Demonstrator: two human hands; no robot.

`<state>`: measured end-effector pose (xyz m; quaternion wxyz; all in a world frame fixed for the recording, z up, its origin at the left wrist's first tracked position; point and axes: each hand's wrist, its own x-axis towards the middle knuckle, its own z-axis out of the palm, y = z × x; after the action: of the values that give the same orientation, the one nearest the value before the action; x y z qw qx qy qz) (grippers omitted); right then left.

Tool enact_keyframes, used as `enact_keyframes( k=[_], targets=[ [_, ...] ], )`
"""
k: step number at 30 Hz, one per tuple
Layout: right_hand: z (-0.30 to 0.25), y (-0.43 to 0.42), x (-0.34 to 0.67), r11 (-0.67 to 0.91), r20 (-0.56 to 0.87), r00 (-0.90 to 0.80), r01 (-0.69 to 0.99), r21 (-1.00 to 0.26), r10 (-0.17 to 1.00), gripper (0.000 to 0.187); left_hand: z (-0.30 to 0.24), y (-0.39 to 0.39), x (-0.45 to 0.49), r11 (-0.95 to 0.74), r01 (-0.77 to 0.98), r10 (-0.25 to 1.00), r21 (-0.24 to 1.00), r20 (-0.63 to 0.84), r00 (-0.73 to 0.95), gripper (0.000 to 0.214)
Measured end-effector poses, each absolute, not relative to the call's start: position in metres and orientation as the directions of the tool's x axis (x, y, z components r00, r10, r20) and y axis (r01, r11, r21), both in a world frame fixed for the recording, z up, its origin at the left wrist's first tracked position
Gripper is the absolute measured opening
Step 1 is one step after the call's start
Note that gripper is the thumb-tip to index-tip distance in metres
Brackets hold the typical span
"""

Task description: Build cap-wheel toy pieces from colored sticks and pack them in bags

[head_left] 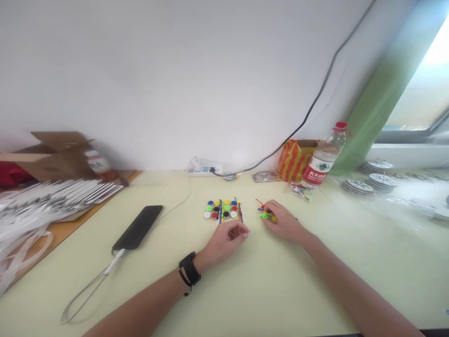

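Small round plastic pieces in blue, yellow, green, black, white and red stand in two neat blocks [212, 209] [230, 208] at the table's middle. Thin coloured sticks [240, 211] lie alongside and between these blocks. My left hand [226, 238] rests just in front of them, its fingers curled towards the thumb, with nothing visible in it. To the right, my right hand [280, 220] is closed over a loose bunch of small coloured plastic pieces [265, 215], red, blue, yellow and green. Its fingers partly hide the bunch.
A black phone [138, 228] on a white cable lies at left. Behind are a power strip [205, 170], a striped bag [291, 160], a large water bottle [322, 159] and a small plastic packet [300, 192]. Stacked discs [358, 187] stand right; a carton [52, 157] and white bundles [66, 206], left.
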<state>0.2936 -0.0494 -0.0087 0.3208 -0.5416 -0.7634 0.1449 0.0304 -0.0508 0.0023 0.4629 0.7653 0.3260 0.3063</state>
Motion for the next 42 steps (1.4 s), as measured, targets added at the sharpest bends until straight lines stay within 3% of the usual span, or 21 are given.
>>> enact_keyframes(
  k=[3, 6, 9, 13, 15, 17, 20, 22, 25, 29, 32, 35, 42],
  targets=[
    [0.001, -0.056, 0.292, 0.401, 0.29, -0.28, 0.703, -0.587, 0.915, 0.018, 0.003, -0.052, 0.031, -0.398, 0.25, 0.781, 0.882, 0.183, 0.597, 0.017],
    [0.012, -0.065, 0.286, 0.435, 0.216, -0.395, 0.636, -0.638, 0.893, 0.022, 0.007, -0.055, 0.03, -0.509, 0.29, 0.784, 0.81, 0.299, 0.544, 0.017],
    [0.024, -0.079, 0.275, 0.429, 0.12, -0.505, 0.557, -0.711, 0.855, 0.021, 0.012, -0.061, 0.029, -0.599, 0.326, 0.759, 0.731, 0.388, 0.522, 0.033],
    [0.039, -0.087, 0.268, 0.452, 0.098, -0.613, 0.456, -0.767, 0.784, 0.025, 0.018, -0.066, 0.026, -0.645, 0.334, 0.685, 0.688, 0.327, 0.651, 0.062],
    [0.04, -0.082, 0.275, 0.449, 0.164, -0.533, 0.465, -0.764, 0.83, 0.024, 0.018, -0.067, 0.025, -0.677, 0.324, 0.633, 0.661, 0.298, 0.715, 0.073],
    [0.033, -0.073, 0.289, 0.376, 0.242, -0.298, 0.573, -0.728, 0.923, 0.022, 0.019, -0.068, 0.025, -0.698, 0.317, 0.597, 0.642, 0.276, 0.753, 0.077],
    [0.014, -0.057, 0.313, 0.153, 0.37, 0.076, 0.819, -0.552, 0.926, 0.022, 0.019, -0.068, 0.025, -0.703, 0.294, 0.562, 0.647, 0.252, 0.788, 0.062],
    [0.003, -0.05, 0.322, 0.067, 0.319, 0.107, 0.87, -0.489, 0.942, 0.022, 0.019, -0.068, 0.025, -0.699, 0.28, 0.552, 0.657, 0.247, 0.797, 0.047],
    [-0.002, -0.051, 0.32, 0.158, 0.19, -0.063, 0.825, -0.543, 0.98, 0.022, 0.018, -0.068, 0.026, -0.687, 0.281, 0.567, 0.67, 0.253, 0.784, 0.039],
    [0.008, -0.064, 0.294, 0.318, 0.122, -0.332, 0.638, -0.701, 0.935, 0.022, 0.016, -0.067, 0.025, -0.69, 0.278, 0.586, 0.669, 0.289, 0.757, 0.056],
    [0.019, -0.073, 0.278, 0.315, 0.047, -0.454, 0.535, -0.784, 0.89, 0.015, 0.015, -0.067, 0.025, -0.686, 0.292, 0.595, 0.667, 0.284, 0.752, 0.07],
    [0.029, -0.078, 0.276, 0.281, -0.032, -0.551, 0.473, -0.835, 0.834, 0.018, 0.015, -0.067, 0.025, -0.685, 0.295, 0.591, 0.666, 0.271, 0.76, 0.069],
    [0.043, -0.08, 0.301, 0.263, -0.157, -0.652, 0.498, -0.826, 0.742, 0.068, 0.017, -0.069, 0.027, -0.667, 0.269, 0.57, 0.695, 0.243, 0.785, 0.049]
  ],
)
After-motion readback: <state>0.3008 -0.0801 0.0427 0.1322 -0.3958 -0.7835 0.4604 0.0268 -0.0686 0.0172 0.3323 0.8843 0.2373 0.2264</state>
